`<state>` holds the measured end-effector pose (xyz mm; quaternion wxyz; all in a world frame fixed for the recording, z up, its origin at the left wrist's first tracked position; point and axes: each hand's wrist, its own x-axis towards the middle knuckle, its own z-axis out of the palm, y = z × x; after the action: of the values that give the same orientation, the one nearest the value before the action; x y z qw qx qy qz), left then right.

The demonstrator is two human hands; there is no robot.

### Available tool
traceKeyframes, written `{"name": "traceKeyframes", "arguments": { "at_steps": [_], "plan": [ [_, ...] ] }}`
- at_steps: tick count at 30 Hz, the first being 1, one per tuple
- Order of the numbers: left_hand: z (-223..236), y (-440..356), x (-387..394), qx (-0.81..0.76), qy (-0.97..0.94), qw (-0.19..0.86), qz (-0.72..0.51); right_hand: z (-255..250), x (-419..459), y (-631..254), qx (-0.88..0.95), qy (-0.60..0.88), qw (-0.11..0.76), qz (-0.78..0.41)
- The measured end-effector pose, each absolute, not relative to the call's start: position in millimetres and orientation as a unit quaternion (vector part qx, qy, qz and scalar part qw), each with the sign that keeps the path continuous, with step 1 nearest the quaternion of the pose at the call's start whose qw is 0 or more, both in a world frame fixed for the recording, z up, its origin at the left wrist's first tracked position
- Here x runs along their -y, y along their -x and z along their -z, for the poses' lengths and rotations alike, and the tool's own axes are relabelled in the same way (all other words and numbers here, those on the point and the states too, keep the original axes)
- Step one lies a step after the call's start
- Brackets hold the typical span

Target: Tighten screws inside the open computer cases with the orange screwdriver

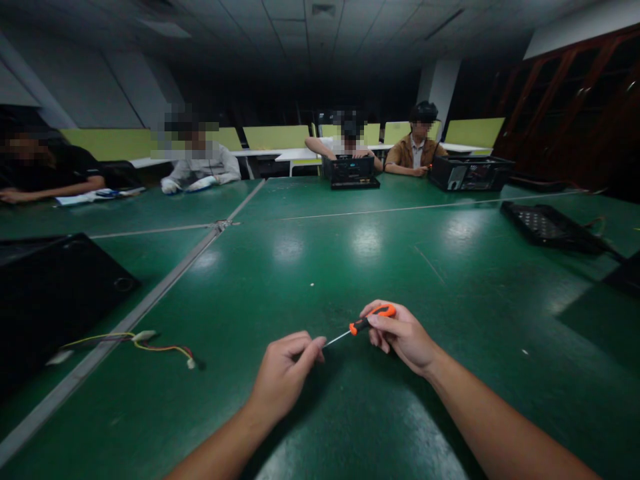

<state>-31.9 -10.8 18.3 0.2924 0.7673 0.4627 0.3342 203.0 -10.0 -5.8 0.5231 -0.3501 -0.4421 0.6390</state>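
An orange and black screwdriver (361, 325) is held between both hands above the green table (350, 267). My right hand (400, 333) is closed around its handle, thumb on top. With thumb and fingers pinched together, my left hand (293, 367) grips the far end of the thin metal shaft, so the tip is hidden. The shaft slants down to the left from the handle.
At the left stands a black computer case (65, 293) with a cable (165, 347) trailing from it. A black panel (550, 227) lies at the right. Across the table several people sit, near two more cases, one open case (470, 173) at far right.
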Motion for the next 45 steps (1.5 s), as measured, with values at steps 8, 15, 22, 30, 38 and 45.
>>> {"name": "traceKeyframes", "arguments": {
  "at_steps": [8, 15, 22, 30, 38, 45],
  "plan": [
    [-17, 32, 11, -0.468, -0.748, 0.279, -0.379, 0, 13, -205, 0.447, 0.375, 0.512, -0.63],
    [-17, 32, 10, -0.479, -0.749, 0.273, -0.367, -1, 14, -204, 0.462, 0.371, 0.513, -0.621],
    [-17, 32, 7, -0.478, -0.76, 0.287, -0.335, -4, 15, -202, 0.486, 0.388, 0.489, -0.611],
    [-21, 29, 11, -0.473, -0.775, 0.273, -0.318, -4, 13, -202, 0.494, 0.397, 0.491, -0.597],
    [-19, 29, 11, -0.456, -0.797, 0.278, -0.283, -4, 14, -202, 0.495, 0.402, 0.49, -0.595],
    [-19, 29, 10, -0.462, -0.782, 0.281, -0.309, -6, 14, -202, 0.498, 0.406, 0.482, -0.595]
  ]
}}
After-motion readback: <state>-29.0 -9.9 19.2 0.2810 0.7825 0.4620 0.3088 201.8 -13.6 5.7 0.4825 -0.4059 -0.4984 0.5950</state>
